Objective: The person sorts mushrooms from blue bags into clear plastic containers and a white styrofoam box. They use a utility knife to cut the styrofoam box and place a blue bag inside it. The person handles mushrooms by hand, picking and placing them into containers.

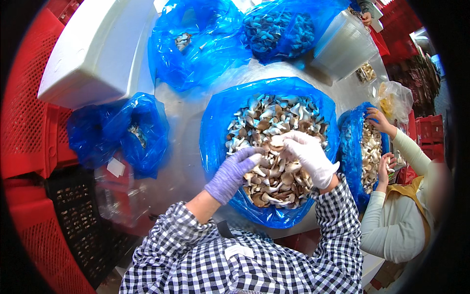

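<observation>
A blue plastic bag, its mouth spread wide, lies in front of me, filled with loose oyster mushrooms. My right hand, in a white glove, pinches a pale mushroom just above the heap. Opposite it, my left hand wears a purple knit glove. Its fingertips are close together at the left side of the heap, near the mushroom in my right hand. Whether the left fingers grip anything cannot be made out.
More blue bags stand around: a smaller one at left, an almost emptied one and a full one behind. Beside them are a white foam box and stacked clear trays. At right, a co-worker's hands reach into another mushroom bag.
</observation>
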`<action>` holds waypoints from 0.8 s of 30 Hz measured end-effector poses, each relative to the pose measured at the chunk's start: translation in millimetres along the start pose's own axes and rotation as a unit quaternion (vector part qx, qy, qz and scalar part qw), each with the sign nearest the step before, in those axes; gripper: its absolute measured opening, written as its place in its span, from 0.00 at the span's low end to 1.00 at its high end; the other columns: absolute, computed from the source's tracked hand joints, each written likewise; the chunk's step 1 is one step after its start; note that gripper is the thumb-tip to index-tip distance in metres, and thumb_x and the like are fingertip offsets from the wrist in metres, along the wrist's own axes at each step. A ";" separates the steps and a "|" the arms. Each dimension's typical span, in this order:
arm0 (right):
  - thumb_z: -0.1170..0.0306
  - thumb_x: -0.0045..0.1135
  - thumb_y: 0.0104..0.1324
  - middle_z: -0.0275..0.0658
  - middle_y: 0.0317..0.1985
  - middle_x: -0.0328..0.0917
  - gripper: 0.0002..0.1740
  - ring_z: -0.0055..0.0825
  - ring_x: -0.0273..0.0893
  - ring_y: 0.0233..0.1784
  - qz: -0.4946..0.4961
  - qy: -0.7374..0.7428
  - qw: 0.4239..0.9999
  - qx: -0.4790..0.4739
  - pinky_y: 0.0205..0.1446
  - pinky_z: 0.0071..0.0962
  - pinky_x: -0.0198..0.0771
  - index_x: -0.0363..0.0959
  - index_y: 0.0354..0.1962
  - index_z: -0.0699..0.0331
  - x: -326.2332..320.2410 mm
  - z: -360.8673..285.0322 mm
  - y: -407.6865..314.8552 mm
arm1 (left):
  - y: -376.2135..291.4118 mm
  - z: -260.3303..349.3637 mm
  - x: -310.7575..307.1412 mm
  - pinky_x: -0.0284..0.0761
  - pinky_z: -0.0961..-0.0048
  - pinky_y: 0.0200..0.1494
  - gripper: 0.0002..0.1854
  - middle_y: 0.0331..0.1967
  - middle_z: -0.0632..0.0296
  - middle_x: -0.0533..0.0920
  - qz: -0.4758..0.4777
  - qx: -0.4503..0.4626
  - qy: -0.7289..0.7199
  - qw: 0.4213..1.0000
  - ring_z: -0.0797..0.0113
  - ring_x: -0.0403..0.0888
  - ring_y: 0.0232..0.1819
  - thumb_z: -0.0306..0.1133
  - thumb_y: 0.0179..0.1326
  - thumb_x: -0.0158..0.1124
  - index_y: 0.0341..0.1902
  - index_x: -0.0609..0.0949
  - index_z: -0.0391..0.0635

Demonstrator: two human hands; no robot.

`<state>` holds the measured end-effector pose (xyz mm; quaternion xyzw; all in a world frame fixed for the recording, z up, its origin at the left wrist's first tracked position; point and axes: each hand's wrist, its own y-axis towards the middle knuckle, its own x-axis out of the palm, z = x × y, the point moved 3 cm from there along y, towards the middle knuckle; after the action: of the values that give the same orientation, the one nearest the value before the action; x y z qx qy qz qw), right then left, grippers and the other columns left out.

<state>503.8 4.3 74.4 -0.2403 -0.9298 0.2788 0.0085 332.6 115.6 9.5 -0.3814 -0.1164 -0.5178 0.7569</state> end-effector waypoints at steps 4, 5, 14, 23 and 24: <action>0.68 0.51 0.72 0.37 0.47 0.82 0.18 0.21 0.81 0.43 0.008 -0.015 1.000 -0.013 0.46 0.21 0.78 0.75 0.56 0.64 26.0 14.3 -18.0 | 0.0 -15.0 8.5 0.78 0.73 0.52 0.21 0.48 0.58 0.83 0.040 -0.014 0.013 0.999 0.70 0.81 0.48 0.38 0.64 0.68 0.56 0.78 0.41; 0.68 0.51 0.72 0.38 0.47 0.82 0.18 0.19 0.81 0.42 0.008 -0.005 1.000 -0.025 0.46 0.21 0.78 0.75 0.56 0.65 29.0 19.6 -20.9 | 1.7 -22.0 4.9 0.78 0.73 0.52 0.20 0.48 0.58 0.82 0.048 -0.004 0.017 0.999 0.70 0.81 0.48 0.38 0.64 0.68 0.55 0.78 0.41; 0.72 0.53 0.68 0.43 0.42 0.83 0.15 0.32 0.84 0.41 0.094 -0.229 0.954 -0.166 0.45 0.27 0.78 0.79 0.52 0.59 39.3 32.7 -36.9 | -15.2 -15.0 4.7 0.75 0.72 0.55 0.21 0.46 0.59 0.82 0.046 0.000 0.088 0.995 0.70 0.80 0.49 0.41 0.65 0.65 0.54 0.77 0.39; 0.69 0.55 0.68 0.46 0.47 0.83 0.21 0.36 0.84 0.47 0.049 -0.194 0.972 -0.125 0.51 0.30 0.77 0.74 0.58 0.59 46.5 40.0 -38.4 | -23.0 -11.0 3.6 0.77 0.76 0.46 0.18 0.41 0.63 0.82 0.073 -0.039 0.155 0.984 0.75 0.79 0.43 0.41 0.67 0.64 0.52 0.79 0.40; 0.68 0.55 0.68 0.46 0.47 0.83 0.21 0.36 0.84 0.48 0.038 -0.211 0.970 -0.118 0.52 0.29 0.77 0.74 0.59 0.59 47.2 36.3 -38.3 | -22.7 -10.3 2.7 0.77 0.77 0.44 0.18 0.40 0.63 0.82 0.075 -0.035 0.161 0.983 0.76 0.79 0.42 0.40 0.67 0.64 0.52 0.79 0.40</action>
<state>439.7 -21.0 58.2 -0.2103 -0.9270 0.2119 -0.2270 311.7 102.6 14.4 -0.3270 0.0546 -0.5177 0.7887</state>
